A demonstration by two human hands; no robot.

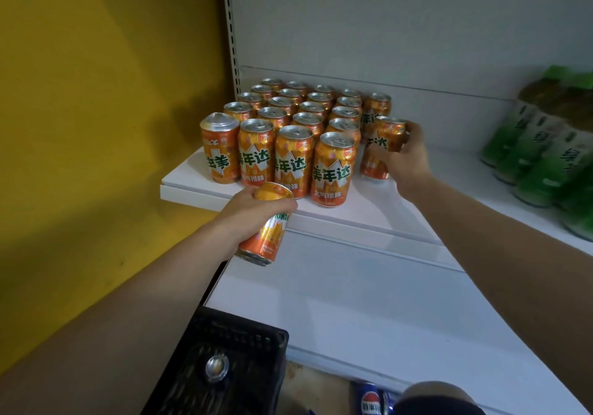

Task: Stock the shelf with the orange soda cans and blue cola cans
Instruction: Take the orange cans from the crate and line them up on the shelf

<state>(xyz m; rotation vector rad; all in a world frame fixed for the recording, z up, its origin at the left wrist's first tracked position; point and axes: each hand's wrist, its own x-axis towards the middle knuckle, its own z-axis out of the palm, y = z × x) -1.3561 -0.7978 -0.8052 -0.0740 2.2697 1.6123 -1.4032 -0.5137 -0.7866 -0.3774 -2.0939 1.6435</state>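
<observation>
Gripping a tilted orange soda can (263,236) in the left hand (252,211), fingers curled round its upper half, just short of the shelf (369,214) edge. Holding a second orange can (386,134) in the right hand (409,159), fingers wrapped about it, slanted above another can (372,168) standing on the shelf. Between the hands and beyond them, upright in tight rows, a block of orange soda cans (296,126). Well right of the right hand, green bottles (545,148). Under the left forearm, a black crate (244,337) with one can top (217,367) showing inside. Below the right arm, blue cola cans (371,404).
</observation>
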